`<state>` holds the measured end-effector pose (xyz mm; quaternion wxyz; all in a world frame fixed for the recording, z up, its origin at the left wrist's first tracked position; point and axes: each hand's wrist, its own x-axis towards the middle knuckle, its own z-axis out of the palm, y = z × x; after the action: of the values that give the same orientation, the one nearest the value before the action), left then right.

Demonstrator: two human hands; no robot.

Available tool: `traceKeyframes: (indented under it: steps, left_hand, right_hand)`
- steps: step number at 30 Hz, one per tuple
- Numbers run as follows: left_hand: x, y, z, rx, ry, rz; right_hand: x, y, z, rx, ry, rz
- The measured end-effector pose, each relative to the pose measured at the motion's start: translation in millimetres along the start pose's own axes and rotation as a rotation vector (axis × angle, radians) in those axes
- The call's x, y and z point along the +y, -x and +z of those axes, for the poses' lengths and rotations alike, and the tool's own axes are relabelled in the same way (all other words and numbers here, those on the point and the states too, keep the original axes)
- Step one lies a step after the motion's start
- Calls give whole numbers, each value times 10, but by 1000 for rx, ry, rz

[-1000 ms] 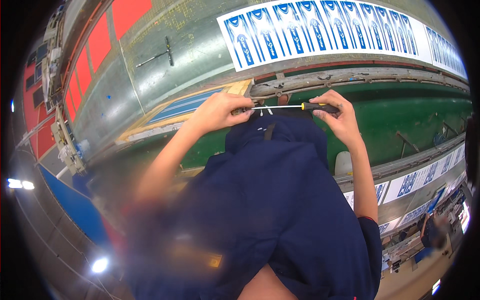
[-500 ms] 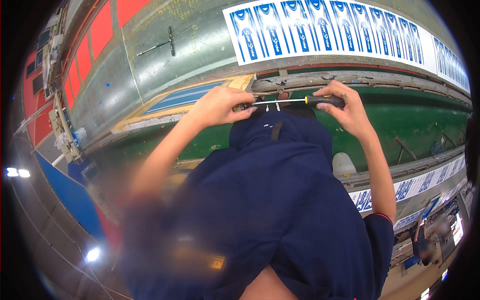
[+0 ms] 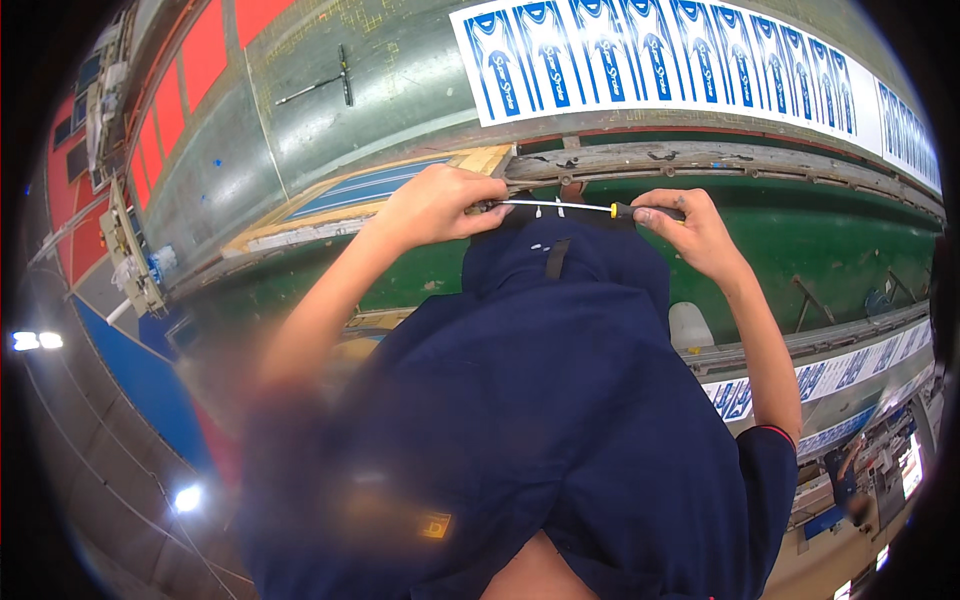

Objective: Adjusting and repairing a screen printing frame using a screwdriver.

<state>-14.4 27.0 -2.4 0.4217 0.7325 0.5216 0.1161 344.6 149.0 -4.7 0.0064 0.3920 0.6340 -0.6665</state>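
Screwdriver [image 3: 588, 207] held crosswise in front of the navy shirt [image 3: 560, 390]
Its long axis lies nearly level, tip pointing left, handle right and slightly lower. The right hand [image 3: 697, 232] grips the black-and-yellow handle; the left hand [image 3: 445, 207] pinches a small dark piece [image 3: 486, 206] at the tip, mostly hidden.

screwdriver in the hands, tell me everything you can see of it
The screwdriver has a black handle with a yellow collar and a slim, straight, metallic-looking shaft. It runs nearly level across the picture, handle in the right hand, shaft pointing at the left hand, whose fingers hide the tip. Whether those fingers touch it is unclear.
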Motion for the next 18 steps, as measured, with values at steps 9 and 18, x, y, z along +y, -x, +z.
traceKeyframes:
  steps: [9, 18]
  left_hand:
    - [11, 16, 16, 16, -39, 15]
    - [58, 7, 18, 45, -47, -36]
  right_hand:
    - [-230, -173, -211, -167, -52, 121]
    - [-451, -271, -301, -305, -201, 498]
